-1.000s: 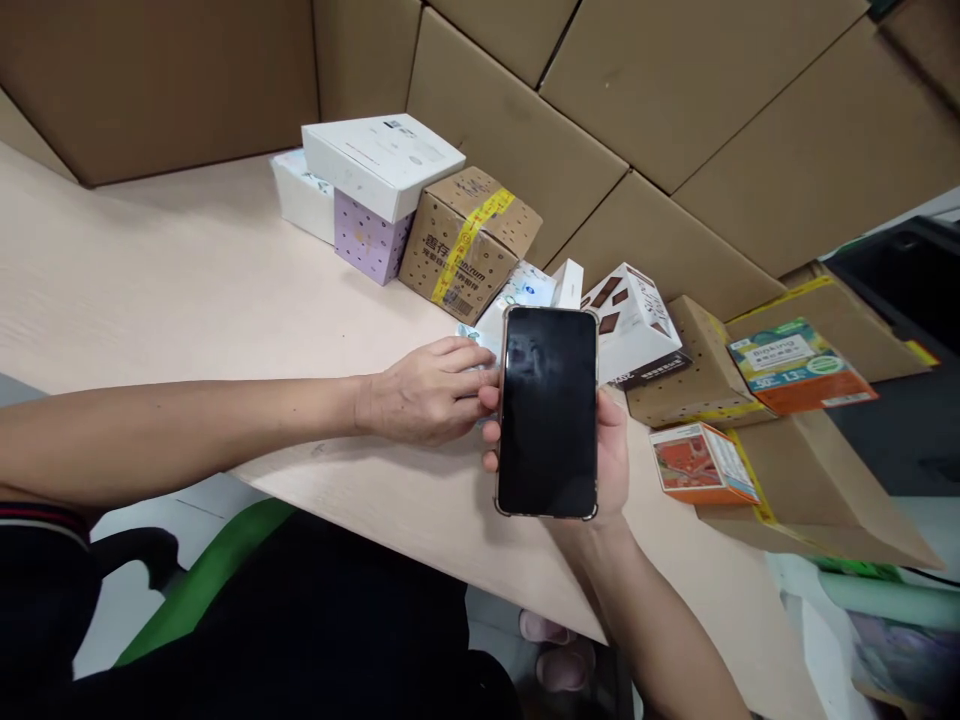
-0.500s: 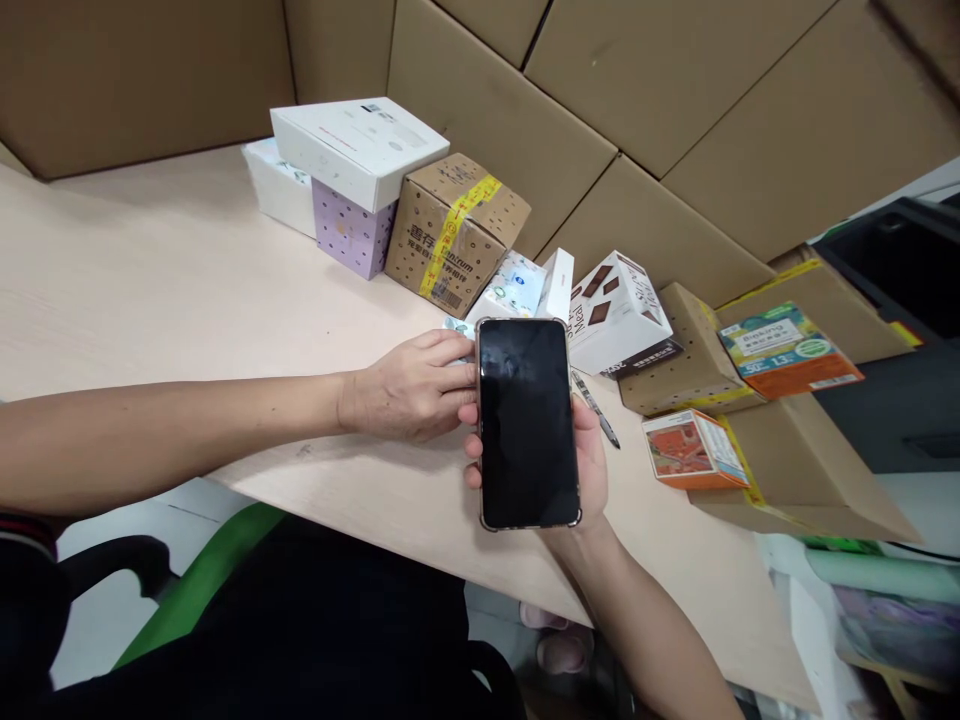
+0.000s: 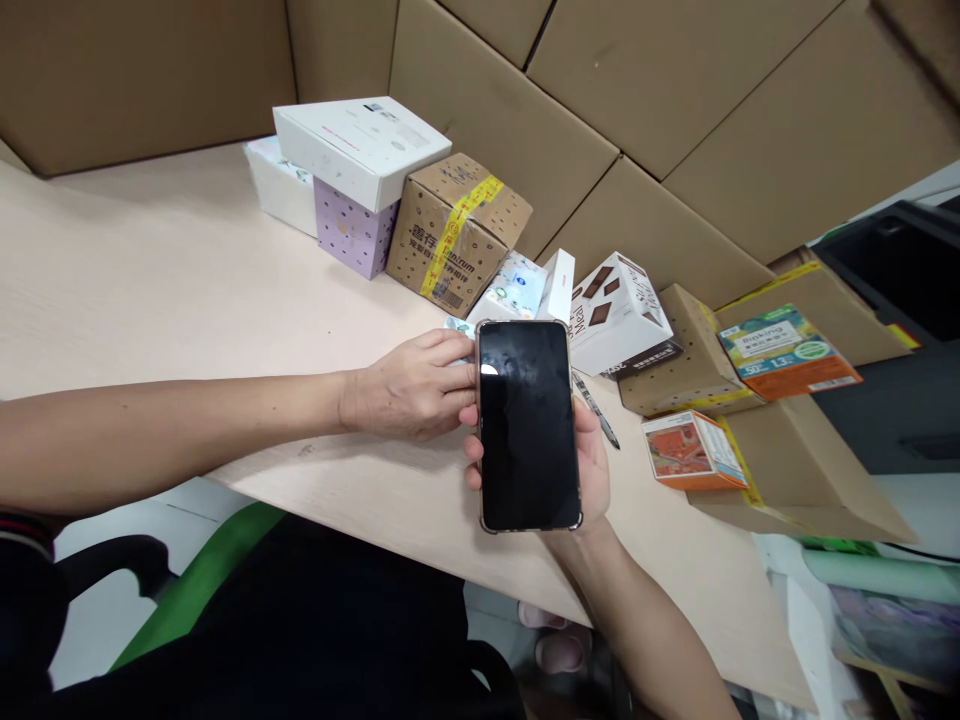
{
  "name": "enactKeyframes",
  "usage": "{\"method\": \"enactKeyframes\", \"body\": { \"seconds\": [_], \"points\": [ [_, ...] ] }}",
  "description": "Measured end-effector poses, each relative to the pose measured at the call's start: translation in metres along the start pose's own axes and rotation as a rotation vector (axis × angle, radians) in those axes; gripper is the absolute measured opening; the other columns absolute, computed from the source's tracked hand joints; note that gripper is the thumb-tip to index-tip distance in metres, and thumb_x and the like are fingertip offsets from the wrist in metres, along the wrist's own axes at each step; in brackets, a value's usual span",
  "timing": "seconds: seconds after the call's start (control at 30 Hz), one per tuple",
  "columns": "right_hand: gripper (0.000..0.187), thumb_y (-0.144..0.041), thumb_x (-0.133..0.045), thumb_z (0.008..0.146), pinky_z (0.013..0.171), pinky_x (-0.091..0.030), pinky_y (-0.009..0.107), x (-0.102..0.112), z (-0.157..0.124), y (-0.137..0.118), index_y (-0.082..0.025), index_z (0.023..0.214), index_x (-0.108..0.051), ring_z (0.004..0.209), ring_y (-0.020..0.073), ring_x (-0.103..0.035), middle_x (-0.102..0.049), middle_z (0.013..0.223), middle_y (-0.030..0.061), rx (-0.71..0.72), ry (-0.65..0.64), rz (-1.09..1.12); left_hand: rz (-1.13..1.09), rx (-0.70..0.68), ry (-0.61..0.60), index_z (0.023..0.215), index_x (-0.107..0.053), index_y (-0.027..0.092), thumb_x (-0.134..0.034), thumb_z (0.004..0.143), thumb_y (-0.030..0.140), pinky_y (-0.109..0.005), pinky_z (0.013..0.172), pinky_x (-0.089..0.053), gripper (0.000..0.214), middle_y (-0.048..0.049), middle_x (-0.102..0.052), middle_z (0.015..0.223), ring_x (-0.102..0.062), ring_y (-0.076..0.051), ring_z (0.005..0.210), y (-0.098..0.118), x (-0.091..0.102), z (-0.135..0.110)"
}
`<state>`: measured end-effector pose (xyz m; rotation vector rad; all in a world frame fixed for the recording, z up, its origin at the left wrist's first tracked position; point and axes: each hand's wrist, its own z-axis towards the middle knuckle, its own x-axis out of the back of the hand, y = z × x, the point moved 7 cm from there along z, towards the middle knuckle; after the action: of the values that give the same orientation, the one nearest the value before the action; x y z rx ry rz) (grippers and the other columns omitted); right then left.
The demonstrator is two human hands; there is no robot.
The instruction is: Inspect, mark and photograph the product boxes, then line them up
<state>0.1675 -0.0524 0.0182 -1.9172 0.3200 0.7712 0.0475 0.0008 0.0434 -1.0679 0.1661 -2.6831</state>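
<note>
My right hand (image 3: 592,465) is wrapped round a smartphone (image 3: 529,425) in a clear case, held upright above the table with its dark screen towards me. A pale reflection shows on the glass. Beside the phone's left edge, my left hand (image 3: 412,388) has its fingers bent over a small light-blue patterned packet (image 3: 459,327). Only bits of that packet show above and between the fingers; the fingertips are hidden behind the phone. A pen (image 3: 596,410) lies on the table just right of the phone.
Along the back stand a white box (image 3: 367,150) on a purple box (image 3: 356,230), a taped brown carton (image 3: 457,235) and a white box with brown squares (image 3: 619,310). To the right are orange boxes (image 3: 690,450) and open cartons (image 3: 810,470). The table edge (image 3: 337,535) runs near my lap.
A pale reflection has appeared on the upper left of the phone's dark screen. Both hands stay in place.
</note>
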Motion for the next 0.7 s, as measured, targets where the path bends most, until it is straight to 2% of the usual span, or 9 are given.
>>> {"method": "enactKeyframes", "body": {
  "seconds": [0.27,0.47,0.7],
  "points": [
    [0.062,-0.067,-0.047,0.087,0.072,-0.06,0.039,-0.001,0.001,0.0,-0.02,0.118,-0.072,0.085,0.023,-0.071,-0.078,0.112,0.0106,0.0,-0.023,0.043,0.08,-0.019,-0.037,0.092,-0.068,0.02,-0.052,0.101,0.035,-0.043,0.089,-0.054,0.024,-0.0084,-0.072,0.107,-0.064,-0.028,0.108,0.0,-0.003,0.0],
    [0.066,-0.071,-0.049,0.084,0.078,-0.063,0.051,0.001,0.001,0.001,-0.019,0.119,-0.07,0.086,0.0299,-0.074,-0.078,0.112,0.0135,-0.01,0.02,-0.026,0.056,-0.07,0.047,0.087,-0.065,0.019,-0.05,0.103,0.029,-0.041,0.087,-0.054,0.024,-0.0088,-0.071,0.097,-0.063,-0.026,0.102,0.003,0.006,0.004],
    [0.067,-0.072,-0.048,0.084,0.082,-0.063,0.053,-0.002,0.002,-0.001,-0.019,0.12,-0.069,0.092,0.0314,-0.075,-0.078,0.113,0.0145,-0.004,0.035,-0.053,0.056,-0.061,0.046,0.092,-0.066,0.019,-0.052,0.102,0.029,-0.041,0.089,-0.053,0.02,-0.0079,-0.072,0.098,-0.063,-0.027,0.105,0.003,0.007,0.005]
  ]
}}
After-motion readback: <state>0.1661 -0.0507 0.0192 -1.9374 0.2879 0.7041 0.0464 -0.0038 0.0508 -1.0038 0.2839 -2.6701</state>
